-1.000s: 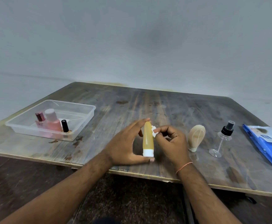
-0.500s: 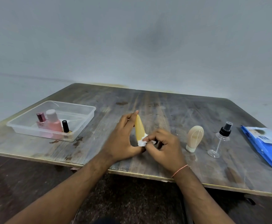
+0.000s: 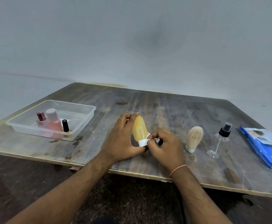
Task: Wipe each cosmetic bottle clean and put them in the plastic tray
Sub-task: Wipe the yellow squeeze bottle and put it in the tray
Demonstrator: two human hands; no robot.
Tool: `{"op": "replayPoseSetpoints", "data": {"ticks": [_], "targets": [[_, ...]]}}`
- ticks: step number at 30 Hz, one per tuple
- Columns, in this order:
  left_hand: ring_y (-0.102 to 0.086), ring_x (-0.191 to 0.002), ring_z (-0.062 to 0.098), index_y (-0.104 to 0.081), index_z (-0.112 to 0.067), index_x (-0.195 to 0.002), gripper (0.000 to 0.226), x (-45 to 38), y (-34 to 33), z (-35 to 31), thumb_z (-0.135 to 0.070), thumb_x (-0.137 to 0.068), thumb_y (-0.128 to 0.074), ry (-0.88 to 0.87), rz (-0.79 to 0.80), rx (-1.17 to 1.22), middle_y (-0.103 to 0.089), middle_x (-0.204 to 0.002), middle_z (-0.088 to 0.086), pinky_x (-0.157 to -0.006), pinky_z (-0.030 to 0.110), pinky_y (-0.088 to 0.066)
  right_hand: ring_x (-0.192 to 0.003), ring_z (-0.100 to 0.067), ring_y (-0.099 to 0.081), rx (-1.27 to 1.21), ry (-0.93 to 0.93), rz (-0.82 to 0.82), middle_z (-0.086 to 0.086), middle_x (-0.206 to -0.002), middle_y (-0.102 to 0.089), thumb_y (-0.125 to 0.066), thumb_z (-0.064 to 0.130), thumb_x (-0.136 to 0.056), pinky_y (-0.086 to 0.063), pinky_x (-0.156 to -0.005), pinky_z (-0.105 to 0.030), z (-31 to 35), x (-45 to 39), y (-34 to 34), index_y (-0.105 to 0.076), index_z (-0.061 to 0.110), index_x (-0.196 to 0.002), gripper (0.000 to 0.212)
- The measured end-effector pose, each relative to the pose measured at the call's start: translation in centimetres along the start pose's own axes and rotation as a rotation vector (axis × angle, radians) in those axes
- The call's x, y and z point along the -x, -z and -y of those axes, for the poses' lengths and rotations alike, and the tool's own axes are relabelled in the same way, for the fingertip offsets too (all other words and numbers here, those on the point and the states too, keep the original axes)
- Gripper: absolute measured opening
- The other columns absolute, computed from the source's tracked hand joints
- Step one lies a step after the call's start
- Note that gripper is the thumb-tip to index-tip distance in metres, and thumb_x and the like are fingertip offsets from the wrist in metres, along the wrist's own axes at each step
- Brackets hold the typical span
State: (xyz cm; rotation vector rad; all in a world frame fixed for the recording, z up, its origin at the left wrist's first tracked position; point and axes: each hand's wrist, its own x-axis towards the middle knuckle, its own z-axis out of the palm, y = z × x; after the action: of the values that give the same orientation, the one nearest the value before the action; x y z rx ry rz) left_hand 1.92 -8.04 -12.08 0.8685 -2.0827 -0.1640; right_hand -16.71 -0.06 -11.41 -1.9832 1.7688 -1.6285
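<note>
- the left hand (image 3: 122, 136) is gripping the yellow bottle (image 3: 139, 130) cap-down, fingertip at its top, thumb under the white cap, just above the table (image 3: 148, 102).
- the right hand (image 3: 165, 146) is pinching a small white wipe (image 3: 148, 136) against the cap.
- far to the left hand's left, the plastic tray (image 3: 82, 125) is holding three bottles, so those look done.
- right of the right hand, the beige bottle (image 3: 194, 138) and clear spray bottle (image 3: 220, 139) are waiting, blue wipes pack (image 3: 264, 147) beyond.
- nothing is blocking the way to the tray.

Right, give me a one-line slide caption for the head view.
Left hand steadies a capped yellow tube while the right hand wipes near its white cap; three bottles stand in the plastic tray.
</note>
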Motion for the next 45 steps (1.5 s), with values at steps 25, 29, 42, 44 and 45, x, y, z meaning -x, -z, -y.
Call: {"op": "replayPoseSetpoints", "data": {"ticks": [25, 29, 42, 44, 45], "targets": [[-0.055, -0.141, 0.006, -0.031, -0.03, -0.159, 0.123, -0.1, 0.7, -0.5, -0.06, -0.063, -0.101, 0.066, 0.078, 0.276, -0.045, -0.163, -0.022, -0.109, 0.041, -0.053, -0.066, -0.013, -0.073, -0.447, -0.283, 0.232, -0.01, -0.081, -0.079, -0.064, -0.011, -0.09, -0.056, -0.063, -0.026, -0.3, -0.6, 0.3, -0.075, 0.015, -0.091, 0.028], [-0.046, -0.153, 0.005, -0.025, -0.025, -0.157, 0.125, -0.3, 0.6, -0.2, -0.05, -0.063, -0.104, 0.04, 0.101, 0.315, -0.033, -0.174, -0.02, -0.118, 0.039, -0.049, -0.066, -0.02, -0.071, -0.545, -0.318, 0.295, -0.021, -0.079, -0.076, -0.064, -0.005, -0.09, -0.058, -0.066, -0.035, -0.7, -0.7, 0.2, -0.072, 0.006, -0.098, 0.016], [-0.041, -0.157, 0.007, -0.023, -0.022, -0.153, 0.127, -0.5, 0.4, -0.3, -0.048, -0.061, -0.107, -0.03, 0.089, 0.273, -0.025, -0.177, -0.021, -0.118, 0.051, -0.05, -0.065, -0.007, -0.067, -0.728, -0.286, 0.242, -0.002, -0.074, -0.072, -0.07, 0.006, -0.082, -0.052, -0.061, -0.018, -0.1, -0.8, 1.2, -0.074, 0.002, -0.092, 0.011], [-0.038, -0.159, 0.007, -0.024, -0.017, -0.153, 0.126, -0.5, 0.5, -0.5, -0.043, -0.062, -0.107, -0.058, 0.088, 0.27, -0.026, -0.178, -0.016, -0.119, 0.05, -0.05, -0.064, -0.012, -0.069, -0.683, -0.295, 0.273, -0.004, -0.074, -0.072, -0.07, -0.001, -0.086, -0.055, -0.06, -0.023, -0.1, -0.7, 1.0, -0.076, 0.006, -0.09, 0.01], [-0.037, -0.16, 0.008, -0.025, -0.015, -0.153, 0.125, -0.5, 0.5, -0.5, -0.041, -0.063, -0.108, -0.064, 0.079, 0.273, -0.027, -0.178, -0.014, -0.119, 0.05, -0.05, -0.064, -0.015, -0.07, -0.657, -0.296, 0.282, -0.005, -0.075, -0.072, -0.069, -0.003, -0.088, -0.057, -0.061, -0.026, -0.1, -0.7, 0.8, -0.076, 0.01, -0.089, 0.015]]}}
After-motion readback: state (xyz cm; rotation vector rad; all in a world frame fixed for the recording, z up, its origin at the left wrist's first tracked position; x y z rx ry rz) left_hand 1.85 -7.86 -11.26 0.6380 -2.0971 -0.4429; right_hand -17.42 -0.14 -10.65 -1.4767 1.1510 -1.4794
